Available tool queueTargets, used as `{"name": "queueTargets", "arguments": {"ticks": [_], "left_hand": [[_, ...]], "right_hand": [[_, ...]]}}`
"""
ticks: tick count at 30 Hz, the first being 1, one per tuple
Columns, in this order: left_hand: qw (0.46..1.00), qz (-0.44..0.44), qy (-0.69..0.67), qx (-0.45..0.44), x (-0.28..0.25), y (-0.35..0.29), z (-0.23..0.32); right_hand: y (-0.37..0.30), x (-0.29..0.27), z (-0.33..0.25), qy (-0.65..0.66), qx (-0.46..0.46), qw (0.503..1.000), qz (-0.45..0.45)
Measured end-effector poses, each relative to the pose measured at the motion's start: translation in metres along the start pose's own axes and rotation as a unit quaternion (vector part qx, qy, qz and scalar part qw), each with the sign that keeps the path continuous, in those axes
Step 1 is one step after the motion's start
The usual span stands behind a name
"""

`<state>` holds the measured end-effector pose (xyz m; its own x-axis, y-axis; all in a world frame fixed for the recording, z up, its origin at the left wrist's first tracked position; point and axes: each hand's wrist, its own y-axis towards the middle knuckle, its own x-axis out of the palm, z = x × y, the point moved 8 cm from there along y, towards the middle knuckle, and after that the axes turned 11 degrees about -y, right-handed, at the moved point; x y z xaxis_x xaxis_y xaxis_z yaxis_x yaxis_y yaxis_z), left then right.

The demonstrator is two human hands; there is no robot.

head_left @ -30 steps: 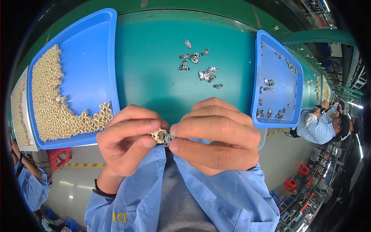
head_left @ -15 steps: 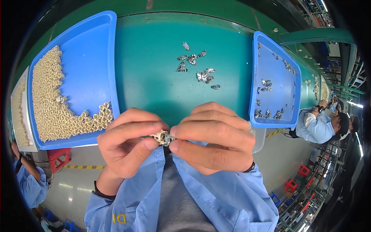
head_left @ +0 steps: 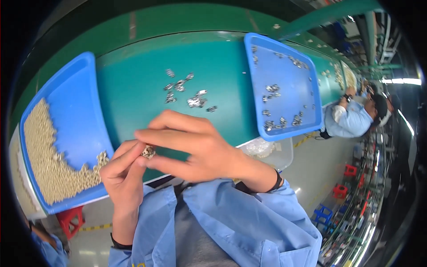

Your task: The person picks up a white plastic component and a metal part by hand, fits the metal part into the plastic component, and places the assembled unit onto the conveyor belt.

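Note:
A small cream-coloured part (head_left: 148, 151) sits between my two hands, above the near edge of the bench. A dark, holed end of it faces up, and the metal piece seen with it earlier is hard to make out. My left hand (head_left: 123, 173) pinches it from the left with thumb and forefinger. My right hand (head_left: 195, 144) closes on it from the right, thumb below and fingers above. Several shiny metal pieces (head_left: 196, 101) lie loose on the green bench top (head_left: 147, 75) beyond my hands.
At the left, a blue tray (head_left: 73, 115) holds a heap of cream parts (head_left: 53, 164). A second blue tray (head_left: 293, 75) at the right has scattered metal pieces. Below it is a clear plastic box (head_left: 284, 155). A co-worker in blue (head_left: 349, 118) sits farther right.
My view has swung to the right, so trays and pieces appear farther left. The cream part is turned end-up, and my right hand now reaches over to my left fingertips.

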<state>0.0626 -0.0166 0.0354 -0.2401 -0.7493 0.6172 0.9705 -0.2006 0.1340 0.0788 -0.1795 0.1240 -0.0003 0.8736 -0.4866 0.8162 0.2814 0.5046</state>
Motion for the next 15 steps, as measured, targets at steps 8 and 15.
{"name": "queueTargets", "arguments": {"ticks": [8,15], "left_hand": [[0.993,0.113,0.001,-0.047,0.023,0.041,-0.005],[0.986,-0.018,0.160,-0.035,0.002,0.025,0.013]], "right_hand": [[0.060,-0.040,0.068,-0.109,0.020,0.987,-0.116],[0.118,-0.232,0.313,-0.552,0.196,0.810,-0.002]]}}
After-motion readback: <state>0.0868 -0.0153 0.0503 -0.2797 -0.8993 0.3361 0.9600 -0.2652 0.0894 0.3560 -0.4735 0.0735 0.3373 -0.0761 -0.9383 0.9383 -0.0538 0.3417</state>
